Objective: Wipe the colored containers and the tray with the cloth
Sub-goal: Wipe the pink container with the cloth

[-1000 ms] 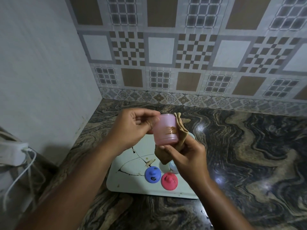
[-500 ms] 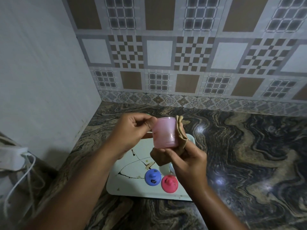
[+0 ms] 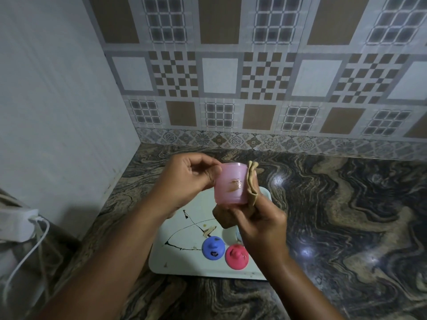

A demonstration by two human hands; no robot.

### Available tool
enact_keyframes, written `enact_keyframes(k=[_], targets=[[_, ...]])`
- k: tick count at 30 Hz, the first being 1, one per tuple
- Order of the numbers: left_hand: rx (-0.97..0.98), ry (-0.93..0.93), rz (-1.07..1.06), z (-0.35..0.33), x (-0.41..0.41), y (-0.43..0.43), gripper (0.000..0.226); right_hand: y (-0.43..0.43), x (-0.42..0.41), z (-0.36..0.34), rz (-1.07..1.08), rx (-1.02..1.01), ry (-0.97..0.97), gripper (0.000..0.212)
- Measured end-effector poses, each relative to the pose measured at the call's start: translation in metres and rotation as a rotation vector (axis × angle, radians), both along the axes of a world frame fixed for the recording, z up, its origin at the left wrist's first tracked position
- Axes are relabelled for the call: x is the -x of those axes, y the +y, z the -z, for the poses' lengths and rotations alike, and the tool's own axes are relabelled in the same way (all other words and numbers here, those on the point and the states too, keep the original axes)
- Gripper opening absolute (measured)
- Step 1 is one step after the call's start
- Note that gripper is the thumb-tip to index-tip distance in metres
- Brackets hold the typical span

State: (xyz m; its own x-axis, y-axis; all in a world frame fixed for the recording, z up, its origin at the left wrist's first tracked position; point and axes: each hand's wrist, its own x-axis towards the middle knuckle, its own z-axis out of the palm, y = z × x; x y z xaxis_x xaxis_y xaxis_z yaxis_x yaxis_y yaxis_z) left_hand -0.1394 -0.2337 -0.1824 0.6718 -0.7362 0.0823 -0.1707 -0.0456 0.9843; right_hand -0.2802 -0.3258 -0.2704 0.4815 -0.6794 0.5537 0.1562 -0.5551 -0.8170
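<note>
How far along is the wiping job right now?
Nothing looks finished. In hand: the left hand holds the pink container, which shows a brownish smear, while the right hand presses the cloth against it. Left: the blue container, the red container and the tray, streaked with dark lines.

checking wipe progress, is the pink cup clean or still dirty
Still dirty: the pink cup shows a brown smear on its side, beside the cloth.

A single head-worn wide-angle view looks forward and down from close above the counter (image 3: 346, 215), facing a tiled wall (image 3: 254, 77) at the back. Both forearms reach in from the bottom edge; a plain wall (image 3: 57, 112) fills the left.
</note>
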Motion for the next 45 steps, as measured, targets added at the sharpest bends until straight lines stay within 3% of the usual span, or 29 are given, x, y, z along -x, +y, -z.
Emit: enact_keyframes(k=[3,5,7,9,11,13,15,18,21,23,25,27,29,32,34,37,39,41,45], targets=[[-0.066,-0.266,-0.009,0.003,0.001,-0.005,0.009,0.002,-0.001,0.0,0.074,0.293,0.07,0.072],[-0.064,-0.4,-0.008,0.003,0.007,-0.005,0.01,-0.001,0.001,0.005,0.097,0.308,0.068,0.076],[-0.037,-0.371,0.027,0.0,0.011,-0.002,0.004,-0.002,0.005,0.007,0.073,0.15,0.038,0.059],[-0.024,-0.211,0.057,-0.003,0.011,0.002,0.02,-0.001,0.007,0.007,0.032,-0.067,-0.026,0.025],[-0.006,-0.056,0.046,-0.002,0.01,0.001,0.016,0.0,0.006,0.006,-0.021,-0.201,-0.079,0.016],[0.003,-0.054,-0.005,-0.002,0.007,0.0,0.007,0.002,0.005,0.001,0.03,-0.073,-0.049,0.041],[-0.012,-0.165,-0.012,-0.003,0.006,0.0,0.015,0.003,0.003,-0.001,0.078,0.194,0.042,0.061],[-0.055,-0.392,0.002,-0.005,0.01,0.002,0.013,-0.003,0.003,0.001,0.063,0.392,0.086,0.072],[-0.002,-0.333,-0.007,-0.005,0.013,0.003,0.007,0.001,0.005,-0.001,0.031,0.121,0.041,0.065],[0.026,-0.141,-0.001,-0.003,0.009,0.005,0.024,0.004,0.007,-0.005,0.008,-0.122,-0.045,0.055],[0.029,0.045,0.02,-0.001,0.008,0.005,0.02,0.003,0.006,-0.005,-0.03,-0.223,-0.076,0.043],[0.024,0.097,0.023,-0.001,0.009,0.003,0.005,0.003,0.006,-0.008,-0.033,-0.117,-0.071,0.049],[0.004,0.043,0.026,-0.001,0.008,0.002,0.009,0.003,0.005,-0.01,0.006,0.116,0.008,0.062],[-0.079,-0.249,-0.007,0.0,0.005,0.001,0.015,-0.002,0.002,-0.001,0.018,0.362,0.043,0.075],[-0.072,-0.306,-0.01,0.0,0.007,0.003,0.005,-0.002,0.002,0.0,0.025,0.32,0.037,0.077],[-0.048,-0.074,0.038,0.0,0.01,0.005,0.03,0.0,0.006,-0.002,-0.006,0.01,-0.009,0.069],[-0.024,0.04,0.023,0.0,0.011,0.005,0.024,-0.001,0.006,0.0,-0.042,-0.087,-0.044,0.064],[-0.017,0.02,-0.019,-0.002,0.011,0.003,0.007,0.002,0.005,-0.002,-0.025,0.07,-0.011,0.068],[-0.107,-0.365,-0.059,-0.005,0.013,0.0,0.013,0.002,0.0,-0.004,0.073,0.419,0.039,0.069]])
